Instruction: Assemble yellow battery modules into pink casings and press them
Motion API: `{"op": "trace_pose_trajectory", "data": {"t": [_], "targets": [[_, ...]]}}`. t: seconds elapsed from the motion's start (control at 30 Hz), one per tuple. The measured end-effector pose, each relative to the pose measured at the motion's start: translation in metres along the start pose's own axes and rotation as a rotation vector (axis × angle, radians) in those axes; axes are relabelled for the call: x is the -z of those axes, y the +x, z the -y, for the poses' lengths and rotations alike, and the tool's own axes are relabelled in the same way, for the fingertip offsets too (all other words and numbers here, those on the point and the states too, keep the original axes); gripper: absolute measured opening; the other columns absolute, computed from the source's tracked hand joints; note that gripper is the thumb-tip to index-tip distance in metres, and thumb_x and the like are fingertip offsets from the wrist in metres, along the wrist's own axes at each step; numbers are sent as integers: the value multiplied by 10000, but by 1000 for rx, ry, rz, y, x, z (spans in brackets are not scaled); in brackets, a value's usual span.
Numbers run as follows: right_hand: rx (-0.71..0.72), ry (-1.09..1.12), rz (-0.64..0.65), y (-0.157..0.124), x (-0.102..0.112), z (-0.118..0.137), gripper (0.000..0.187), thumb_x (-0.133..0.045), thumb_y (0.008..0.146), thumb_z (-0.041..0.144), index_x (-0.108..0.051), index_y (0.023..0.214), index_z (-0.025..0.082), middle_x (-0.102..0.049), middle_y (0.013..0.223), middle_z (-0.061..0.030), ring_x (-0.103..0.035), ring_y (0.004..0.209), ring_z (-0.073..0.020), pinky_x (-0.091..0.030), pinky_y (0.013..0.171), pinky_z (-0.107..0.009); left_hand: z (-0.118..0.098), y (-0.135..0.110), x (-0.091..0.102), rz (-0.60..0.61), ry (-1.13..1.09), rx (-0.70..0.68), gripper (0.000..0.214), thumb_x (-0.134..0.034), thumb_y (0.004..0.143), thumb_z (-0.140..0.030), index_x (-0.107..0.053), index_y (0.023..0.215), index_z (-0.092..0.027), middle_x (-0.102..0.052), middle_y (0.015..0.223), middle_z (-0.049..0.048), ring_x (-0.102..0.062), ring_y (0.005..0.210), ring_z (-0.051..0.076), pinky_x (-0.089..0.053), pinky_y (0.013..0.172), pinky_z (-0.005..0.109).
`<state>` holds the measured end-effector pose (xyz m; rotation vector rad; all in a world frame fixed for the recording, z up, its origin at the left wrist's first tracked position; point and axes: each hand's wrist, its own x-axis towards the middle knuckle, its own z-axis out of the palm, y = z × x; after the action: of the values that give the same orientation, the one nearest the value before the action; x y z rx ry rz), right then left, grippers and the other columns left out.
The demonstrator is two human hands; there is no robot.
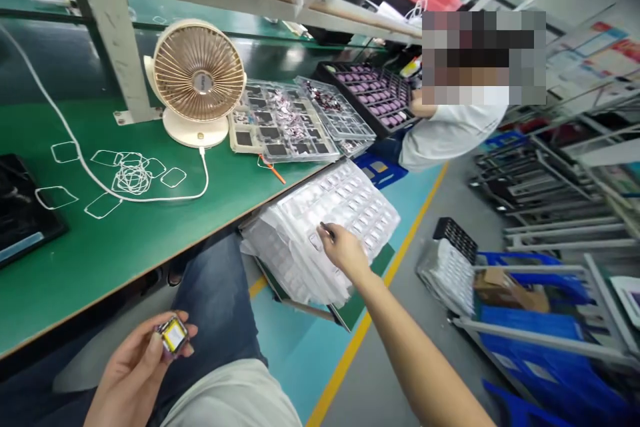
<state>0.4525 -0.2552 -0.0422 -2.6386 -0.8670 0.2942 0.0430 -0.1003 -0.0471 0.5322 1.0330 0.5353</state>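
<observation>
My left hand (133, 370) is low in the view, its fingers pinching a small rectangular component (173, 335) with a yellow face and a metallic edge. My right hand (343, 248) reaches over a stack of clear plastic blister trays (345, 203), its fingertips at the top tray. A short dark item (327, 229) sticks out between those fingers, too small to identify. The stack rests on a green board (367, 279) at the bench's front edge, and its lower sheets hang in loose folds.
A green bench (85, 260) holds a cream fan (197, 77), a white cable, thin wire loops, a dark tablet and parts trays. A co-worker (450, 137) in a white shirt handles a black tray of purple items. Shelving and blue bags stand at right.
</observation>
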Motion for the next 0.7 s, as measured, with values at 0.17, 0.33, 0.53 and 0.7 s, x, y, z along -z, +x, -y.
{"op": "trace_pose_trajectory", "data": {"t": [0.17,0.33,0.53,0.7], "targets": [[-135,-190,82,5,-3,-44,297,-762,873,436,-835,1035,198,-765,994,-121,-700,894,-299,-438,729,-348,8,2,-10,35,19,32,335,-957,752,-416,-868,1000,-209,-824,1146,126,-801,931,304,-669,747,321],[-169,-187,80,3,-11,-52,292,-812,839,405,-827,1077,237,-780,1181,-102,-721,1003,-291,-454,752,-324,15,5,-15,25,23,18,398,-972,731,-446,-864,1034,-211,-811,1171,137,-791,1012,348,-667,738,347],[-148,-50,-78,-5,6,-18,358,-733,902,543,-802,989,203,-799,952,-94,-705,858,-273,-464,730,-334,9,3,-17,136,-49,15,508,-950,777,-426,-834,1236,-243,-796,1193,144,-767,1090,335,-655,849,369],[61,563,186,-55,-42,107,539,-799,833,729,-804,908,196,-568,572,16,-446,528,-141,-315,531,-284,-1,1,-22,262,2,-98,399,-932,812,-375,-855,1169,-214,-617,1551,182,-759,1109,342,-660,875,409]]}}
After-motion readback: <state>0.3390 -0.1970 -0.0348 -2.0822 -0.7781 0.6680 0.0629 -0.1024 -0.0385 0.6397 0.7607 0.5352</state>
